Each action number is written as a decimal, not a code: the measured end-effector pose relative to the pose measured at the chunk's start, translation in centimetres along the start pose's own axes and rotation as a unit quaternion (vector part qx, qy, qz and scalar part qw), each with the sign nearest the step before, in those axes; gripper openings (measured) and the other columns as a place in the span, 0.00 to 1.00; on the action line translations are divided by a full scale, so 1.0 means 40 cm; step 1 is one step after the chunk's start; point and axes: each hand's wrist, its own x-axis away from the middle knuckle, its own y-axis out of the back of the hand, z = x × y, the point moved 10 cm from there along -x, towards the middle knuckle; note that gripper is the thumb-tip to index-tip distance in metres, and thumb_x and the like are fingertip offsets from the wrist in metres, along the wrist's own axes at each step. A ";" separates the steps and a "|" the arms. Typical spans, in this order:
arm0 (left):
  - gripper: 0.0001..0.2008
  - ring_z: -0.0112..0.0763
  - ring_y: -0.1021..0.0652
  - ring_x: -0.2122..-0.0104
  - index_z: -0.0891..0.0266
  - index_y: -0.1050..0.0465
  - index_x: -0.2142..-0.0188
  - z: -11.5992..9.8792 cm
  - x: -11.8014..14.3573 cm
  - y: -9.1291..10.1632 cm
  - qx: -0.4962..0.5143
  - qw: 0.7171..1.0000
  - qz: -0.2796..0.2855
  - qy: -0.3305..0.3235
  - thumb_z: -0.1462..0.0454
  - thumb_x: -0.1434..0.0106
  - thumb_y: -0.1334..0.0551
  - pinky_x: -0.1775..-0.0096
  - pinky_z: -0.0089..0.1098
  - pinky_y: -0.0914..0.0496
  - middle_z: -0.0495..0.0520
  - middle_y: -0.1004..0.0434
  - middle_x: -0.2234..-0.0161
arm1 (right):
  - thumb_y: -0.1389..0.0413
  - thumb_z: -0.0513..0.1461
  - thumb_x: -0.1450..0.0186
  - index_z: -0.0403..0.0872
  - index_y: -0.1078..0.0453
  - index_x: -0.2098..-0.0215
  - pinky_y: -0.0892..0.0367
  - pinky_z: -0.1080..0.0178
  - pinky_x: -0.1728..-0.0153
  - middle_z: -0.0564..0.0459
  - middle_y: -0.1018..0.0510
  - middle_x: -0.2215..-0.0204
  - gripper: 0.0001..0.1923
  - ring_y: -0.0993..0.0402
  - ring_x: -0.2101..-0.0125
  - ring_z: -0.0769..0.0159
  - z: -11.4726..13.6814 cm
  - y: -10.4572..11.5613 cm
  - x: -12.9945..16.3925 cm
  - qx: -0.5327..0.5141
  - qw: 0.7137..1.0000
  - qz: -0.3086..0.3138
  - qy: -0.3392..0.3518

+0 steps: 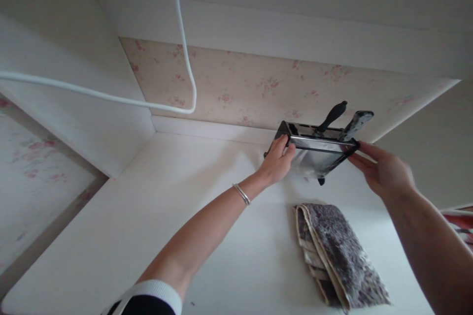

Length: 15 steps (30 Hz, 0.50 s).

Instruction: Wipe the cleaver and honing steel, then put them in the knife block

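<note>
A shiny metal toaster (317, 150) with black trim and a black lever is tilted near the back of a white counter (177, 216). My left hand (278, 159) grips its left end, a silver bangle on that wrist. At the toaster's right end my right hand (382, 171) holds it with the fingers around the black edge. The toaster looks lifted, one black foot showing beneath it.
A folded grey speckled cloth (338, 256) lies on the counter in front of the toaster. A white cable (184, 54) hangs down at the upper left. Floral wallpaper (258, 88) covers the back wall under a white shelf; a white side panel stands at left.
</note>
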 end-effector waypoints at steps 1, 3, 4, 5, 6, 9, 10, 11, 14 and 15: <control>0.29 0.41 0.47 0.34 0.62 0.44 0.37 0.006 -0.016 -0.024 0.004 1.000 0.011 -0.003 0.50 0.31 0.56 0.36 0.42 0.54 0.61 0.44 0.36 | 0.38 0.35 0.50 0.47 0.26 0.72 0.27 0.58 0.53 0.42 0.24 0.54 0.06 0.24 0.54 0.50 0.001 0.018 -0.017 0.008 1.000 -0.017 0.004; 0.29 0.41 0.47 0.35 0.64 0.44 0.38 0.022 -0.046 -0.069 0.007 0.999 0.038 -0.006 0.50 0.31 0.56 0.36 0.42 0.53 0.63 0.44 0.36 | 0.38 0.34 0.51 0.47 0.27 0.72 0.27 0.57 0.54 0.41 0.24 0.53 0.07 0.25 0.54 0.49 0.000 0.049 -0.048 0.016 0.999 -0.046 0.009; 0.29 0.42 0.46 0.35 0.65 0.44 0.38 0.033 -0.059 -0.089 0.007 0.999 0.049 -0.004 0.50 0.31 0.57 0.36 0.42 0.52 0.64 0.45 0.36 | 0.38 0.34 0.52 0.47 0.27 0.73 0.27 0.57 0.54 0.40 0.25 0.53 0.07 0.25 0.54 0.49 -0.002 0.062 -0.061 0.015 0.998 -0.057 0.012; 0.29 0.42 0.46 0.35 0.65 0.44 0.38 0.044 -0.071 -0.106 0.006 0.998 0.059 -0.001 0.50 0.31 0.57 0.36 0.42 0.52 0.65 0.45 0.36 | 0.38 0.33 0.52 0.47 0.28 0.73 0.27 0.58 0.55 0.39 0.25 0.53 0.08 0.25 0.54 0.48 -0.005 0.073 -0.074 0.014 0.998 -0.063 0.015; 0.30 0.42 0.45 0.35 0.66 0.44 0.38 0.054 -0.080 -0.122 0.005 0.998 0.067 0.001 0.50 0.31 0.57 0.37 0.42 0.52 0.66 0.45 0.36 | 0.38 0.33 0.52 0.46 0.28 0.72 0.27 0.58 0.56 0.39 0.25 0.53 0.08 0.25 0.54 0.49 -0.010 0.083 -0.087 0.014 0.997 -0.067 0.016; 0.31 0.42 0.45 0.35 0.69 0.47 0.37 0.081 -0.094 -0.157 -0.006 0.996 0.084 0.015 0.49 0.31 0.59 0.37 0.42 0.51 0.68 0.47 0.35 | 0.41 0.33 0.49 0.47 0.28 0.71 0.26 0.58 0.58 0.39 0.26 0.52 0.07 0.25 0.53 0.50 -0.036 0.111 -0.118 0.031 0.997 -0.069 0.011; 0.32 0.42 0.46 0.35 0.69 0.48 0.37 0.089 -0.096 -0.166 -0.013 0.996 0.090 0.021 0.49 0.31 0.59 0.37 0.42 0.52 0.69 0.49 0.35 | 0.41 0.34 0.48 0.48 0.28 0.70 0.26 0.58 0.58 0.39 0.26 0.52 0.07 0.25 0.53 0.50 -0.048 0.118 -0.127 0.038 0.997 -0.064 0.007; 0.33 0.42 0.47 0.34 0.70 0.50 0.36 0.095 -0.097 -0.173 -0.025 0.995 0.097 0.025 0.49 0.31 0.60 0.37 0.42 0.52 0.69 0.51 0.34 | 0.42 0.35 0.47 0.49 0.28 0.69 0.26 0.58 0.58 0.39 0.26 0.51 0.06 0.25 0.53 0.51 -0.058 0.122 -0.134 0.048 0.997 -0.054 0.009; 0.30 0.39 0.45 0.35 0.71 0.47 0.38 0.104 -0.101 -0.177 -0.074 0.991 0.112 0.021 0.52 0.30 0.60 0.37 0.39 0.49 0.69 0.48 0.35 | 0.47 0.40 0.38 0.45 0.28 0.58 0.26 0.58 0.61 0.36 0.26 0.52 0.11 0.23 0.56 0.54 -0.052 0.113 -0.140 0.176 0.980 -0.004 0.090; 0.28 0.38 0.42 0.37 0.70 0.44 0.39 0.107 -0.102 -0.171 -0.089 0.989 0.114 0.018 0.54 0.30 0.59 0.38 0.38 0.47 0.68 0.44 0.36 | 0.50 0.41 0.35 0.42 0.30 0.53 0.26 0.58 0.62 0.34 0.26 0.53 0.16 0.22 0.57 0.56 -0.043 0.107 -0.135 0.234 0.963 0.006 0.130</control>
